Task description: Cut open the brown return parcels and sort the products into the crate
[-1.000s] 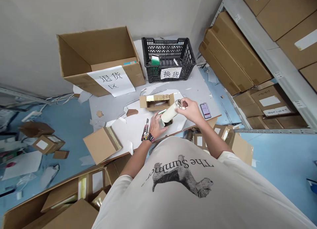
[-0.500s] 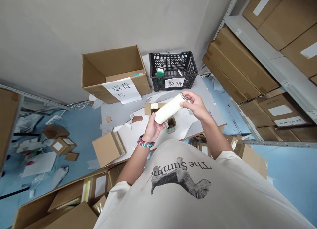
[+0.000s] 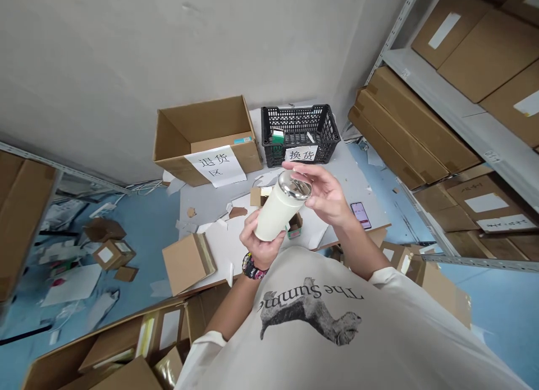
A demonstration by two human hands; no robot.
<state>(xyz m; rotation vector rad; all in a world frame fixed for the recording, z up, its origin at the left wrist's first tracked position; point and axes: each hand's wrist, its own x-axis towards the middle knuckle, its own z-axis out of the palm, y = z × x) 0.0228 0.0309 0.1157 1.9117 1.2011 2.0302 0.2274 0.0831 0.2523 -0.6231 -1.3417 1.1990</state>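
Half a second ago the cream tumbler (image 3: 273, 216) leaned over to the right, its top end pinched in the right hand (image 3: 326, 199); now it tilts less, with its shiny metal lid (image 3: 295, 185) turned up into view. The left hand (image 3: 261, 248) wraps its lower body and seems to bear the weight. The right hand is spread loosely around the lid; contact there is hard to tell. The tumbler is above the table (image 3: 361, 183), clear of the small green box (image 3: 295, 232), so the unboxing looks done and the lid is within reach
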